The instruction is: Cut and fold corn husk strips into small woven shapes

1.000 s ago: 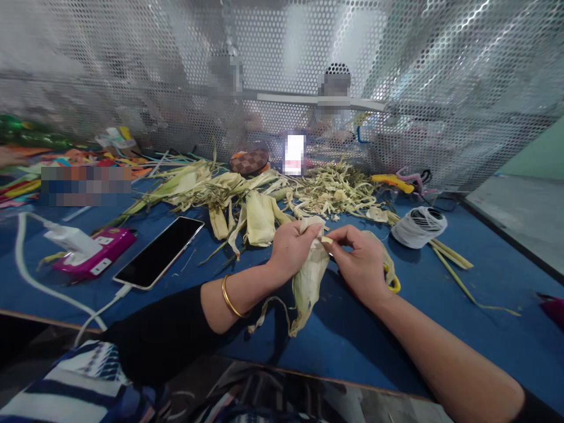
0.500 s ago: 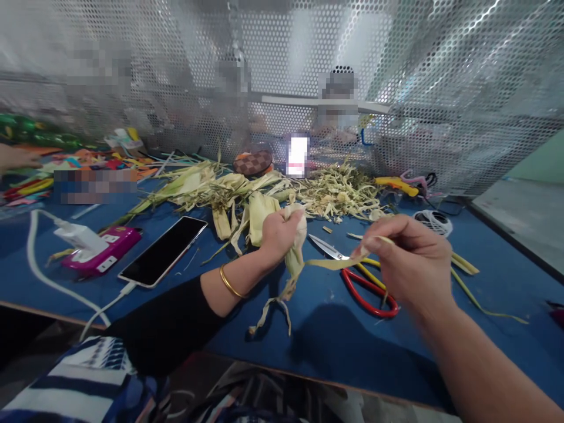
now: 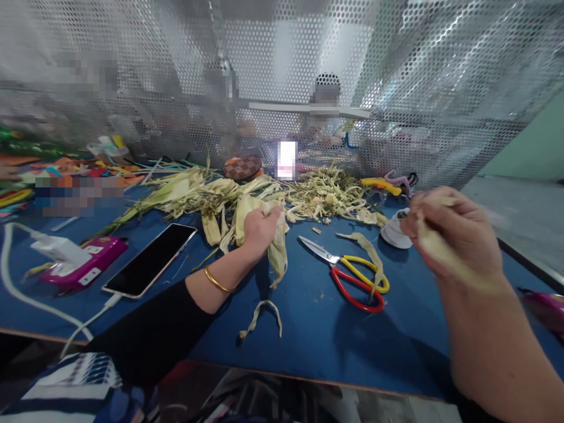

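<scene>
Nearest us on the blue tabletop (image 3: 308,352) there's a thin, curled, dried beige husk strip (image 3: 255,317), lying loose. Our right hand (image 3: 462,235) has swung out to the right, fingers closed on a long pale-yellow husk strip (image 3: 440,252), all motion blur. Half a second ago that strip was stretched between both hands; now it looks torn free, so we'd call the peel done. Scissors with red and yellow handles (image 3: 333,259) lie in the middle, untouched, another limp tan husk strip (image 3: 376,264) draped over the handles. Past them, our left hand (image 3: 262,226) is clenched round the folded cream-green corn husk bundle (image 3: 277,252), its tail hanging down, so the bundle's probably one strip lighter. Further back sits the shredded yellow-green husk heap (image 3: 328,197), same as before
</scene>
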The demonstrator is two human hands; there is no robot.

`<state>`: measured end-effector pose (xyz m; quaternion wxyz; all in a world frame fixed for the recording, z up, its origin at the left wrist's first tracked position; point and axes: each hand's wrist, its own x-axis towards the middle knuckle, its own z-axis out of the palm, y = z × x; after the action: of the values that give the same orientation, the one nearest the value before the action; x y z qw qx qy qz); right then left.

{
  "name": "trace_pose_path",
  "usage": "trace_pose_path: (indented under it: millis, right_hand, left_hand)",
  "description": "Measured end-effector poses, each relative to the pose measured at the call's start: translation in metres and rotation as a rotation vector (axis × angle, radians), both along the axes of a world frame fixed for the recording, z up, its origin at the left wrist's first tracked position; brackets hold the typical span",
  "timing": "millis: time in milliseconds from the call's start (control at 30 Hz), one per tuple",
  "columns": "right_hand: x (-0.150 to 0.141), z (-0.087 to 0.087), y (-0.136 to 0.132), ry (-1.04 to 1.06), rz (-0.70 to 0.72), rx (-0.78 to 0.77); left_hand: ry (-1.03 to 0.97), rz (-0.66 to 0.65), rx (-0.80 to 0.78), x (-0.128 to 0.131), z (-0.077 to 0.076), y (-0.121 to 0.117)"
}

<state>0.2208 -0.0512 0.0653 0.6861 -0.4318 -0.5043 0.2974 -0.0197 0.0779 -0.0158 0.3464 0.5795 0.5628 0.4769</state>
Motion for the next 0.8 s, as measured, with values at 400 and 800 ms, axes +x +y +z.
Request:
trace_pose_path:
  millis: [400,800]
  right_hand:
    - [0.009,-0.049,0.034,-1.043,-0.429,-0.312]
    - [-0.052,-0.063,0.023,-0.531,-0.028,-0.274]
  left_hand:
    - [-0.331,-0.519,-0.278,0.024,0.012,-0.056]
    - [-0.212,-0.573,-0.152,0.027,0.014,-0.068]
